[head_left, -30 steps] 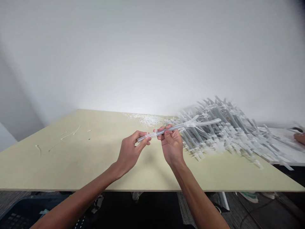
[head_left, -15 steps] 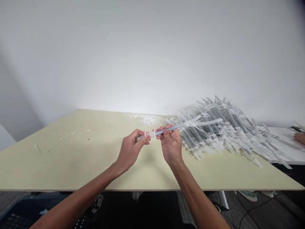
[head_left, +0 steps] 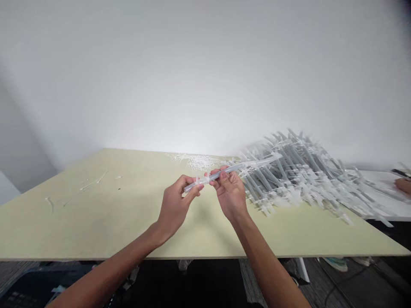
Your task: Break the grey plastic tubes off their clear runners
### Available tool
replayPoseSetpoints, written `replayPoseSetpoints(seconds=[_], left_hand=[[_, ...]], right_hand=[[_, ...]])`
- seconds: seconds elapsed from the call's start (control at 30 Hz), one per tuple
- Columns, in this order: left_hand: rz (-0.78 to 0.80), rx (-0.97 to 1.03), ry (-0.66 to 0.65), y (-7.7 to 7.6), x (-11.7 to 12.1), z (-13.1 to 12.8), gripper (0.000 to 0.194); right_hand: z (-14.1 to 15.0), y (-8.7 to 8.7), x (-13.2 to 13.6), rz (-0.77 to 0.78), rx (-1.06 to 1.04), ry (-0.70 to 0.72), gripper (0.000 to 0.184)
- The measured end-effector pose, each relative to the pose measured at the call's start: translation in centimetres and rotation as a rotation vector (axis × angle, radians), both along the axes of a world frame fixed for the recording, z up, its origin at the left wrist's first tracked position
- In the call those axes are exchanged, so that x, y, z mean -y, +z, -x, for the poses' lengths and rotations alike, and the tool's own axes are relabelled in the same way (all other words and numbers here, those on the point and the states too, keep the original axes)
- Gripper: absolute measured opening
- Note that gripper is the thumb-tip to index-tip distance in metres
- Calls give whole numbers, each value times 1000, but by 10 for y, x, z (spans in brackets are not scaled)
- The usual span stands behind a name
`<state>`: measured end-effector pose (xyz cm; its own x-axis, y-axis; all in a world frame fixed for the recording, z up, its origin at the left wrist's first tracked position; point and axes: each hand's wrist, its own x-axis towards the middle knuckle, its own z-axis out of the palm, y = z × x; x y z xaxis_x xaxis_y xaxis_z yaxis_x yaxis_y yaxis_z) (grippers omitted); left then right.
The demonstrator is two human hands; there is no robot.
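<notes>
Big picture: a pale yellow-green laminate tabletop [head_left: 96, 222] fills the lower middle, with a white wall [head_left: 205, 72] behind it. Everything below is placed against that tabletop.

- Right half of the tabletop: a large loose heap of grey translucent plastic tubes [head_left: 298, 179], criss-crossed, with clear flashing on them, spilling toward the right edge.
- Far edge, left of the heap: a small pile of white plastic trimmings [head_left: 195, 161].
- Left part: a few stray white scraps [head_left: 86, 184].
- Past the right edge: a white table [head_left: 382, 182], with a co-worker's hand [head_left: 403, 185] on it and a dark tool [head_left: 400, 173] near that hand – probably scissors, too small to be sure.

Working area is above the near-middle of the tabletop, just left of the heap. A single finned plastic tube [head_left: 224, 173] is held in the air there, its far end over the heap. Left hand [head_left: 175, 205] grip closed on the near end, thumb and fingers pinching. Right hand [head_left: 229, 192] grip closed on the tube just beside it. A clear fin [head_left: 201, 182] sits between the hands.
</notes>
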<state>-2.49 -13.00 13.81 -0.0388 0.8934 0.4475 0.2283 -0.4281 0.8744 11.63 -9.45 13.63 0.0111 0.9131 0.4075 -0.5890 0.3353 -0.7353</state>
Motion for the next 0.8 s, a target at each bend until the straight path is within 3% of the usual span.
replayPoseSetpoints(seconds=[0.17,0.37,0.53,0.6,0.67,0.73,0.8], left_hand=[[-171,-155,167,12,19,-6,25],[-368,-248,199,24,30,-13,22],[-415,-309,200,24,35,-15,21],[-414,-344,86,25,38,-10,21],[-372,-396,-133,25,38,-1,19],[-243,-382,-324,24,33,11,18],[-43,-217,-363,22,20,22,21]], right_hand=[[0,12,-4,139,-72,192,17],[8,20,-2,239,-139,384,15],[11,21,1,295,-137,449,20],[9,22,2,308,-142,453,21],[4,22,4,309,-144,456,22],[-1,21,6,286,-102,443,22],[-6,16,8,239,3,413,21]])
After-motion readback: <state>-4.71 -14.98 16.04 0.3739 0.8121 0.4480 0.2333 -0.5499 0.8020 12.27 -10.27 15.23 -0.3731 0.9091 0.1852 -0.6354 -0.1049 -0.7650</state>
